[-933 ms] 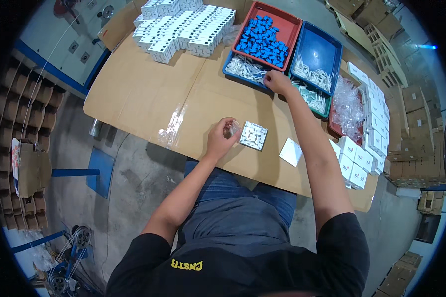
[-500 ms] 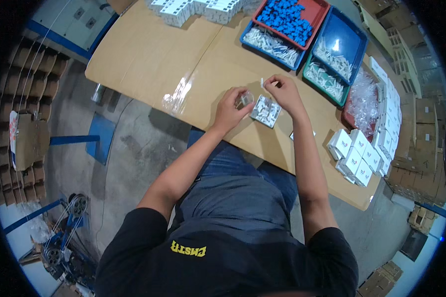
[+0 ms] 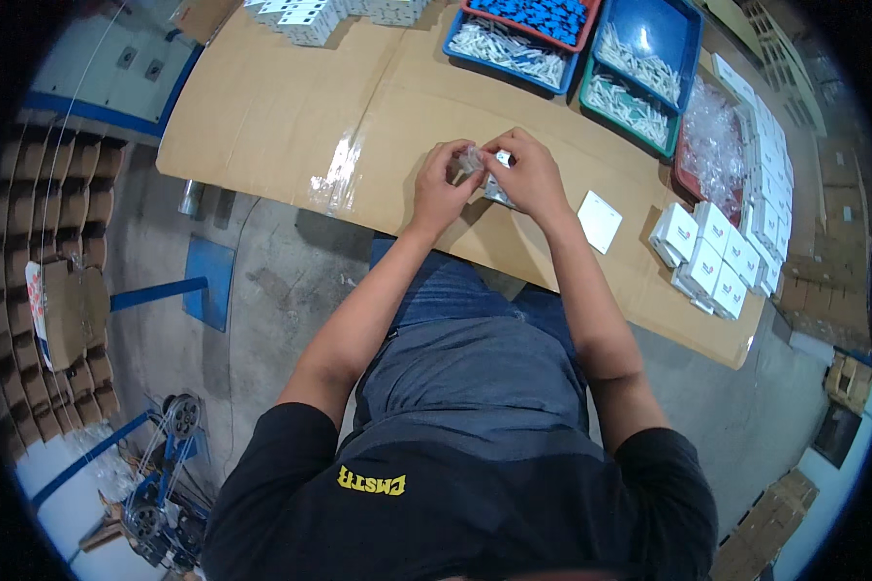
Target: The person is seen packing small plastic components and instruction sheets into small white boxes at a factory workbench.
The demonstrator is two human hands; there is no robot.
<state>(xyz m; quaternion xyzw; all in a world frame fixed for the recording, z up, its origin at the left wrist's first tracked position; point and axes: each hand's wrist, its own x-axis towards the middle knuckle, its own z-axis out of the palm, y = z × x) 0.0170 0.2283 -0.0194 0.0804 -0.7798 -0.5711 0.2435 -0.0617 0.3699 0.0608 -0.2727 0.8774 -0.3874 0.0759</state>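
My left hand [image 3: 438, 194] is closed around a small clear plastic bag [image 3: 469, 161]. My right hand [image 3: 530, 179] meets it at the bag's edge, thumb and fingers pinched together; whatever is between those fingertips is hidden. A small white box [image 3: 497, 194] with grey and white parts stands on the cardboard-covered table, partly covered by my right hand. Flat on the table beside my right forearm lies a white square piece [image 3: 600, 222].
Beyond my hands stand a blue tray [image 3: 559, 89] of white sticks, a red tray [image 3: 576, 45] of blue pieces, another blue tray [image 3: 686, 29] and a green tray [image 3: 669, 151]. White boxes [image 3: 700, 257] and clear bags [image 3: 715, 145] are at the right.
My right hand has moved left and down to the bag; the small white stick it pinched is out of sight. The white square, mostly hidden before, now shows. The whole view has shifted slightly.
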